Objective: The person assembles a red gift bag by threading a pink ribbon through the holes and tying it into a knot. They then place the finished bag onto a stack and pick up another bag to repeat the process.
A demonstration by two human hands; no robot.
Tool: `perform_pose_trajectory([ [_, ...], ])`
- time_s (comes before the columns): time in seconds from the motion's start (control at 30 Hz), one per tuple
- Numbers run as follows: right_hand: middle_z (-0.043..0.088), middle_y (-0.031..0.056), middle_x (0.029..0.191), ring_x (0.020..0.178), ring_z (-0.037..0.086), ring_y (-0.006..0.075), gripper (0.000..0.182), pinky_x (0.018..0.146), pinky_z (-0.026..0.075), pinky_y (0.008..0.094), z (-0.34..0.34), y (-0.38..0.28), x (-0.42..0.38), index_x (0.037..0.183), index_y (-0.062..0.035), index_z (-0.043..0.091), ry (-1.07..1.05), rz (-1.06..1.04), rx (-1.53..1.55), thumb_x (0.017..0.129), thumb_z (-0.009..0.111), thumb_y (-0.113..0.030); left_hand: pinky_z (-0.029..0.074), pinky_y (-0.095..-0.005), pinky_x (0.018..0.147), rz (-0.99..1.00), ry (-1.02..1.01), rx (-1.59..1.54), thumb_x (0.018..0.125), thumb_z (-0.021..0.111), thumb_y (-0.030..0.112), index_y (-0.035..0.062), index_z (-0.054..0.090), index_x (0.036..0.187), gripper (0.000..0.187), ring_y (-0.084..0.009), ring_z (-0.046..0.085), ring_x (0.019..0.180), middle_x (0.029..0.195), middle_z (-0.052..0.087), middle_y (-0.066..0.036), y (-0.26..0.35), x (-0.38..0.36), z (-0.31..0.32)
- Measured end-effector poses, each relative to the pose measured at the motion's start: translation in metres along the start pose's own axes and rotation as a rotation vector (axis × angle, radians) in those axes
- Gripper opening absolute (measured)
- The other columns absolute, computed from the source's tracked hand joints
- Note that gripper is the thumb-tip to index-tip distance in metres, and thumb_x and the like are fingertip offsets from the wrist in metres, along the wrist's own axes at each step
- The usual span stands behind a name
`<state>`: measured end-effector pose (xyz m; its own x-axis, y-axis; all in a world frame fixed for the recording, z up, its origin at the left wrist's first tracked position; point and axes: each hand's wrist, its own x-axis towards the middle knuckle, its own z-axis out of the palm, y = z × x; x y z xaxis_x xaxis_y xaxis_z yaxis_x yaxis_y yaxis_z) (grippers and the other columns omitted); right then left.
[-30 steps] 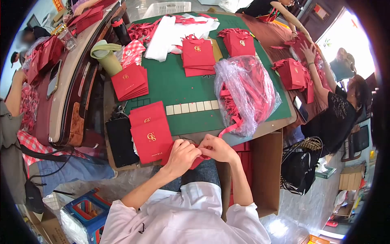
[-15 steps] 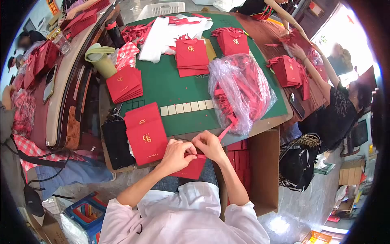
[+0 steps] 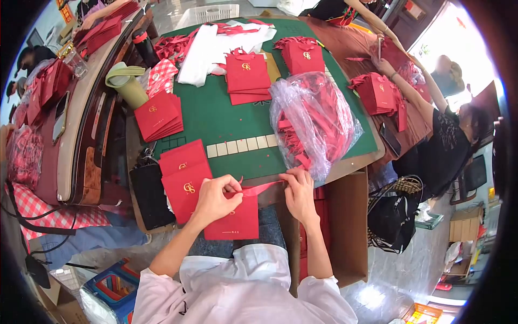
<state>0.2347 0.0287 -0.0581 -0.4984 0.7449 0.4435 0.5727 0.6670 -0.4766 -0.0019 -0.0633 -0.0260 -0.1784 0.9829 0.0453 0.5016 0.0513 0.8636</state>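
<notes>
A small red gift bag (image 3: 234, 225) with gold printing hangs at the table's near edge, above my lap. My left hand (image 3: 218, 201) is closed in a pinch at the bag's top, where a red ribbon (image 3: 263, 189) comes out. From there the ribbon runs to the right, pulled fairly straight, and my right hand (image 3: 300, 195) pinches its other end. Beside my left hand lie overlapping red bags (image 3: 186, 181) with gold letters. A clear plastic bag of red ribbons (image 3: 318, 124) sits just beyond my right hand.
More red bag stacks (image 3: 162, 116) lie on the green table mat (image 3: 205, 113). A black pouch (image 3: 151, 191) is at the left edge. Below right stands an open cardboard box (image 3: 345, 232) with red items. A co-worker in black (image 3: 437, 146) handles things at the right table.
My hands have moved apart, and the ribbon is now stretched between them. The red bag has shifted left and shows more of its front.
</notes>
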Motion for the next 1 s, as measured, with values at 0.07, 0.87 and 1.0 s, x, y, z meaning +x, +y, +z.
perform_pose_trajectory([
  [0.07, 0.060, 0.0131, 0.101, 0.100, 0.055, 0.0337, 0.014, 0.089, 0.042, 0.0440, 0.000, -0.001, -0.006, 0.102, -0.0053, 0.065, -0.011, 0.015, -0.060, 0.090, 0.058, -0.005, 0.052, -0.0267, 0.062, -0.059, -0.035, -0.038, 0.072, 0.075, 0.009, 0.0019, 0.067, 0.080, 0.013, -0.0123, 0.066, 0.064, 0.071, 0.070, -0.006, 0.000, 0.007, 0.000],
  [0.87, 0.056, -0.0030, 0.074, 0.063, 0.053, 0.0040, 0.019, 0.055, 0.048, 0.0198, 0.028, -0.058, 0.003, 0.101, -0.0047, 0.062, -0.145, 0.839, 1.251, 0.104, 0.051, -0.020, 0.049, -0.0424, 0.080, 0.013, -0.097, -0.078, 0.089, 0.068, 0.026, 0.0009, 0.063, 0.103, 0.028, -0.0333, 0.060, 0.092, 0.091, 0.065, -0.016, -0.004, -0.054, 0.057],
  [1.0, 0.053, -0.0056, 0.070, 0.059, 0.047, 0.0024, 0.018, 0.052, 0.037, 0.0188, 0.025, -0.050, -0.001, 0.099, -0.0057, 0.062, -0.041, 0.783, 1.160, 0.104, 0.053, -0.020, 0.049, -0.0427, 0.079, -0.054, -0.167, -0.140, 0.094, 0.061, 0.018, 0.0028, 0.064, 0.101, 0.017, -0.0331, 0.060, 0.092, 0.092, 0.061, -0.015, -0.019, -0.062, 0.057],
])
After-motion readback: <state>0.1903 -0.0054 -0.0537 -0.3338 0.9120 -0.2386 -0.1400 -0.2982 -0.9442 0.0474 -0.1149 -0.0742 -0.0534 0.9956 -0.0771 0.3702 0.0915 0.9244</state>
